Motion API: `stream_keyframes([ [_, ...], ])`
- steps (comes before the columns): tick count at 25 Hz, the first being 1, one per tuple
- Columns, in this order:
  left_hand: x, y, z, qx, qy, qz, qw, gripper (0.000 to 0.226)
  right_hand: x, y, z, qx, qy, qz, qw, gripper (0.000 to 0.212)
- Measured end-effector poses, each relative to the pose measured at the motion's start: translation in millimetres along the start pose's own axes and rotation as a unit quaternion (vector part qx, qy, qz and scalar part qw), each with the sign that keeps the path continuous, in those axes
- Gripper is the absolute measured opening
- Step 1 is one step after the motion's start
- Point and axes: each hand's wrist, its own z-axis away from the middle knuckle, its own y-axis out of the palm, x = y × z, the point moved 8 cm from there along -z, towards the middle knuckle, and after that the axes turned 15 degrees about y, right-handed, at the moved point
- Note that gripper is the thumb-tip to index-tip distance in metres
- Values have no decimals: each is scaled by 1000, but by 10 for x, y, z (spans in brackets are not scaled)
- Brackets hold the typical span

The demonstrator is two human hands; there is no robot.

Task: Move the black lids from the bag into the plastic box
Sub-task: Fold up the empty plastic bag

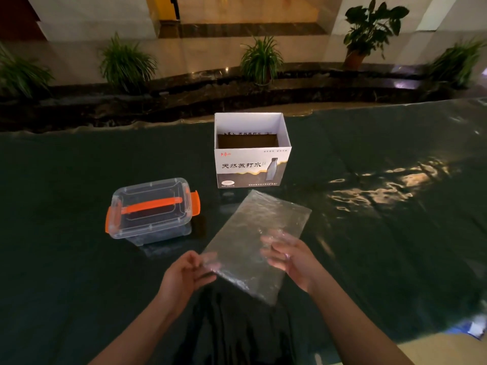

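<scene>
A flat clear plastic bag (pixel 253 233) is held tilted above the dark table, and it looks empty. My left hand (pixel 188 272) pinches its near left corner. My right hand (pixel 290 256) grips its right side, fingertips showing through the film. The clear plastic box (pixel 151 212) stands to the left with its lid on; it has an orange handle and orange side latches. Dark contents show through its walls, but I cannot make out single lids.
A white cardboard carton (pixel 251 151) with black lettering stands open behind the bag. The table is covered with a dark glossy sheet (pixel 369 246). Potted plants line a ledge beyond the far edge. A bit of blue and white material (pixel 471 329) lies at the right corner.
</scene>
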Motion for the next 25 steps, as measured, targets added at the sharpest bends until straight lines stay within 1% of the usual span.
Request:
stream_keyframes([
  [1,-15,-31,-33,-14,-23,14,1000,22,7,31,42,10,6,44,999,35],
  [2,-17,-33,-65,-11,-53,9,999,26,-7,69,63,32,18,84,996,34],
  [3,-16,23,-87,23,-87,-14,996,34,-19,138,104,64,31,119,990,34],
  [4,-12,121,-94,82,-114,-53,989,40,-40,200,129,88,44,150,984,35],
  [5,-13,238,-84,142,-128,-90,977,39,-50,252,151,100,55,177,978,35],
  [6,-16,326,-87,180,-126,-121,968,34,-46,274,162,97,60,197,974,36],
  [8,-62,359,-143,188,-106,-157,964,28,-7,239,181,63,64,201,975,32],
  [10,-104,349,-184,199,-96,-154,963,29,58,144,182,27,47,216,975,28],
  [11,-127,368,-176,221,-97,-150,959,29,93,97,178,11,35,230,973,27],
  [13,-140,348,-190,245,-89,-174,950,31,138,14,152,-5,20,235,972,26],
  [15,-156,299,-263,216,-69,-168,959,33,162,-40,129,-3,8,194,981,24],
  [17,-221,280,-304,165,-42,-148,974,27,175,-88,119,4,0,119,993,21],
  [18,-245,286,-297,155,-33,-151,976,24,169,-117,112,2,-1,97,995,19],
  [19,-251,301,-269,155,-33,-155,975,21,164,-143,108,-5,-8,87,996,23],
  [21,-232,328,-196,156,-46,-134,978,25,173,-195,81,-16,-26,59,998,34],
  [22,-202,323,-176,155,-54,-114,980,27,192,-202,72,-5,-30,6,1000,33],
  [23,-179,327,-155,159,-58,-89,982,28,212,-207,74,17,-33,-73,997,27],
  [24,-152,330,-140,159,-58,-58,984,29,221,-188,73,51,-30,-142,988,26],
  [25,-128,343,-122,162,-55,-23,985,32,194,-142,76,86,-15,-186,979,38],
])
